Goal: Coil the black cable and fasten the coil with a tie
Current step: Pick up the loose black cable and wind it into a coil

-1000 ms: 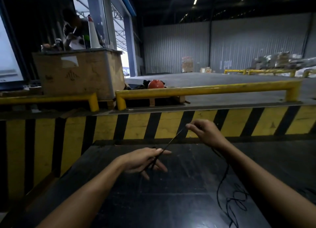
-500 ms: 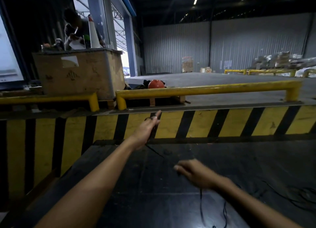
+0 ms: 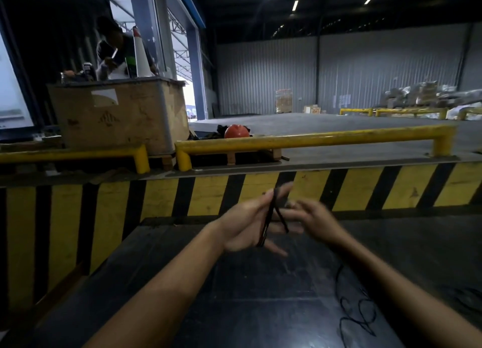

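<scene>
The thin black cable (image 3: 268, 218) is wound in several turns around my left hand (image 3: 245, 225), running from the thumb side down across the palm. That hand is held flat over the dark table, fingers pointing right. My right hand (image 3: 317, 221) is close against the left fingertips and pinches a strand of the cable that slants away from the coil. The loose rest of the cable (image 3: 357, 313) lies in curls on the table under my right forearm. No tie is visible.
The dark table top (image 3: 234, 295) ends at a yellow and black striped barrier (image 3: 156, 199). Behind it run yellow rails (image 3: 313, 139), a wooden crate (image 3: 117, 118) and a red helmet (image 3: 236, 131). A person stands behind the crate at the far left.
My left hand came back from near the barrier to the middle. My right hand rose from the table to meet it, laying another turn of cable on the left hand.
</scene>
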`<state>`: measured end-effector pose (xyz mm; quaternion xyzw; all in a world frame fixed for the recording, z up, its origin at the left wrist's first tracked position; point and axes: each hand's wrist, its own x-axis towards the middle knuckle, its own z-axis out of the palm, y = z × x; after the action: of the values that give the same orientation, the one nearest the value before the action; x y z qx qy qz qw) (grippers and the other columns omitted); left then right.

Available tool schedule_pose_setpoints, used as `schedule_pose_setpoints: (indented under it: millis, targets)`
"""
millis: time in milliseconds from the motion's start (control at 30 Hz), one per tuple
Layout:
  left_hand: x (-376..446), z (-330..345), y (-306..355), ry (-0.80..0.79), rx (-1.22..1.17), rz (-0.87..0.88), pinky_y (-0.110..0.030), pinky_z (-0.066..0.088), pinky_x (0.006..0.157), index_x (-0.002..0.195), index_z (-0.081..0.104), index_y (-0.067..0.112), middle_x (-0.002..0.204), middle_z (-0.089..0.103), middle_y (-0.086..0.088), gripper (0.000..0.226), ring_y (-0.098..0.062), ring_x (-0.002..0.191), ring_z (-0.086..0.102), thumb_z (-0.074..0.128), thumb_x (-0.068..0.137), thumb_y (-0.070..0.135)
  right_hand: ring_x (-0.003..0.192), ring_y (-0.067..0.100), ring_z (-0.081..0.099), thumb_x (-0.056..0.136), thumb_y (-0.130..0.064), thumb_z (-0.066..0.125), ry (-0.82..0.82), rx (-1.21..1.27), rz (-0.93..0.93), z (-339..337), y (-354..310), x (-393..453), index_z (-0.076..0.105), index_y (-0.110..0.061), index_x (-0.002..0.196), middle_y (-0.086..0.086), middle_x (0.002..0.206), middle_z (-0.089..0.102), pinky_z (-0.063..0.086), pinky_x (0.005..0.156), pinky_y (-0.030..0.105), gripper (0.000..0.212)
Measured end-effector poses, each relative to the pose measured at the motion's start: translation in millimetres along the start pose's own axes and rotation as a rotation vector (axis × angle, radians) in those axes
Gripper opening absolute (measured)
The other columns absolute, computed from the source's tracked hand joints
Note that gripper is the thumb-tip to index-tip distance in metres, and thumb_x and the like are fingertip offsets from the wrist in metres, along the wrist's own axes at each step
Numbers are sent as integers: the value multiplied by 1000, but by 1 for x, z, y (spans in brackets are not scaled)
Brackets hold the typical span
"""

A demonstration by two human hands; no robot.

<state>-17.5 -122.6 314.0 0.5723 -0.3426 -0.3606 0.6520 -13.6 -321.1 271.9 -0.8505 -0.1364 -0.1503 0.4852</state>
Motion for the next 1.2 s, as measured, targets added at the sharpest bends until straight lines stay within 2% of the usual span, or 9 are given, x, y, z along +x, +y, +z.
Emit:
schedule_pose_setpoints:
  millis: [100, 267, 433, 533, 667, 800, 967, 1067, 1200]
  targets:
    - [15, 3, 19, 203, -75, 173, -64, 43, 93, 130, 44, 51, 135, 53, -4, 39, -29, 124, 50, 21, 99, 46, 61, -5, 54, 98, -29, 39, -278, -91, -20, 69, -3, -37, 62, -20, 87, -11, 71, 56, 42, 63, 21, 27]
    - [10, -26, 25, 493, 472, 135, -40, 36, 95, 145, 26, 39, 151, 37, -14, 44, -30, 133, 42, 21, 102, 37, 61, 14, 53, 96, -34, 42, -397, -235, -38, 49, -20, -40, 60, -6, 85, 3, 70, 57, 43, 61, 31, 35]
    - [-3, -49, 9, 515, 904, -99, -41, 36, 106, 145, 32, 34, 140, 50, -6, 45, -23, 132, 43, 26, 101, 41, 70, 3, 60, 92, -29, 51, -362, -312, -100, -25, -42, -10, 62, -26, 84, -2, 80, 62, 47, 62, 22, 14]
    - [-8, -49, 9, 422, 1029, -259, -42, 36, 106, 138, 45, 24, 134, 56, -4, 47, -22, 127, 47, 28, 99, 44, 69, 6, 61, 88, -26, 57, -158, -334, -182, -68, -50, 10, 63, -25, 83, -1, 77, 63, 52, 63, 29, 8]
    - [-8, -29, 17, 225, 855, -277, -40, 43, 94, 139, 35, 39, 123, 67, -1, 42, -16, 122, 52, 23, 99, 46, 80, 11, 63, 87, -25, 58, 121, -382, -244, -84, -49, 31, 64, -19, 93, -1, 84, 65, 54, 70, 31, 10]
    - [2, -14, 14, -29, 254, -163, -53, 47, 93, 127, 46, 52, 128, 62, -8, 37, -23, 122, 56, 24, 98, 46, 75, 13, 59, 94, -26, 49, 240, -245, -146, -56, -36, 33, 61, -19, 93, -3, 82, 60, 43, 61, 23, 14]
    - [23, -2, 34, 126, -157, 159, -62, 46, 88, 127, 49, 46, 148, 41, -10, 39, -32, 135, 40, 24, 97, 46, 74, -3, 58, 98, -29, 37, -210, -157, 11, 45, -6, -21, 60, -29, 92, -9, 85, 61, 50, 68, 23, 23]
    - [30, -18, 26, 336, 22, 177, -64, 36, 95, 134, 39, 49, 157, 26, -8, 40, -34, 143, 24, 21, 99, 45, 58, -4, 52, 98, -30, 39, -349, -238, -84, 64, -14, -45, 49, -28, 84, -13, 69, 51, 38, 56, 15, 18]
    - [15, -42, 7, 526, 604, 19, -56, 29, 111, 142, 31, 43, 156, 29, -6, 43, -29, 143, 25, 24, 100, 44, 70, 7, 56, 96, -32, 44, -433, -413, -71, 8, -26, -27, 57, -25, 90, -8, 78, 55, 46, 63, 24, 16]
